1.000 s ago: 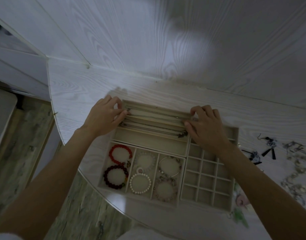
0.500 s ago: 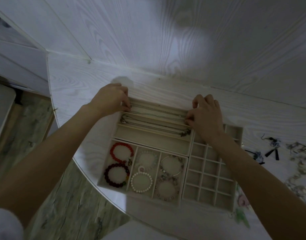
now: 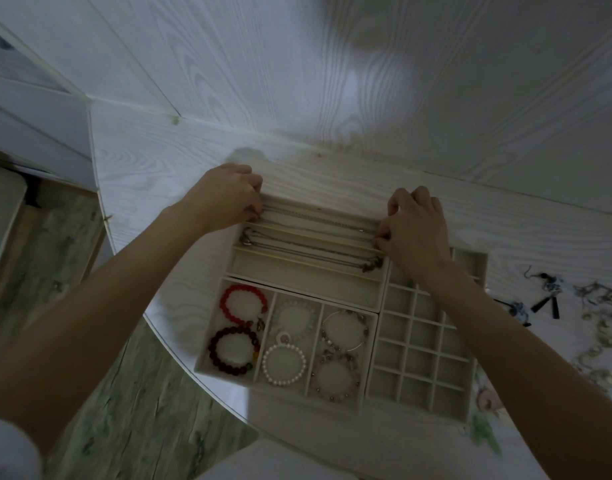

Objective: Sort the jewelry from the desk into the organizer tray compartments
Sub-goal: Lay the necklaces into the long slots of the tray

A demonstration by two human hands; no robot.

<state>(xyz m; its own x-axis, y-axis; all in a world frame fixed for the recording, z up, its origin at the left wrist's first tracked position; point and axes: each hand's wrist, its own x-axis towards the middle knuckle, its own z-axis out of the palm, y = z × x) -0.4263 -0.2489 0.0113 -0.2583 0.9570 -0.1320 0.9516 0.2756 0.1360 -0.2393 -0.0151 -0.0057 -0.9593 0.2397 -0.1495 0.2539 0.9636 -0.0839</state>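
A beige organizer tray (image 3: 297, 289) lies on the white desk. Its far section has long slots with thin chain necklaces (image 3: 315, 220) stretched across them. My left hand (image 3: 225, 197) pinches the left end of the farthest chain at the tray's far left corner. My right hand (image 3: 415, 230) pinches the chain's right end at the slot's right side. The near left section holds a red bead bracelet (image 3: 244, 303), a dark red one (image 3: 233, 351), a white pearl one (image 3: 283, 363) and other bracelets. A grid of small square cells (image 3: 422, 355) on the right holds nothing.
Loose jewelry lies on the desk to the right: dark tassel earrings (image 3: 546, 299) and pale chain pieces (image 3: 602, 341). The desk's rounded edge (image 3: 166, 344) runs close to the tray's near left side, with wooden floor (image 3: 90, 341) below. A white panelled wall (image 3: 332, 81) stands behind.
Both hands shifted a little farther toward the tray's back slot, drawing the chain straighter along it. The view drifted slightly.
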